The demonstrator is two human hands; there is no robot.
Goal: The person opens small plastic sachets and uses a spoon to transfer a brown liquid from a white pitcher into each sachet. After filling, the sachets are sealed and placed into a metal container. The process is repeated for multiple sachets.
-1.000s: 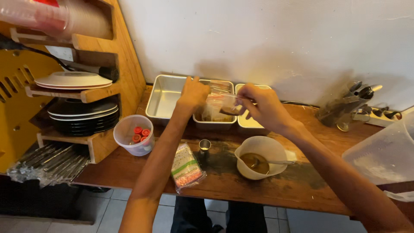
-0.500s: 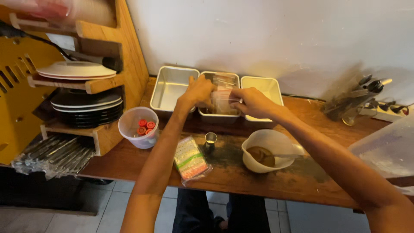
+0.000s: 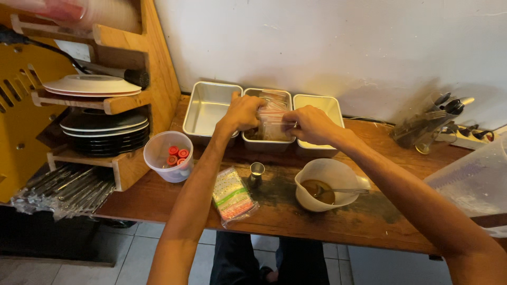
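Head view, looking down along two bare forearms at a dark wooden counter (image 3: 338,232) set against a white wall. Both hands met over the middle of three steel trays (image 3: 266,138) at the back of the counter. The left hand (image 3: 242,112) and the right hand (image 3: 311,124) each had fingers closed on one side of a small clear plastic bag (image 3: 272,119), which hung upright between them just above that middle tray. What the bag contained could not be made out. The empty left tray (image 3: 207,108) and the right tray (image 3: 322,105) stood touching either side.

Nearer the person sat a white jug (image 3: 327,184) of brown sauce with a spoon handle resting in it, a small metal measuring cup (image 3: 256,173) just beside it, a flat packet of spare bags (image 3: 232,196), and a clear tub (image 3: 168,157) holding red caps. A wooden rack (image 3: 111,100) of plates stood at far left.

Handling the bag well seemed to call for an even pinch at both top corners, keeping the mouth level and over the tray so any spill landed inside.
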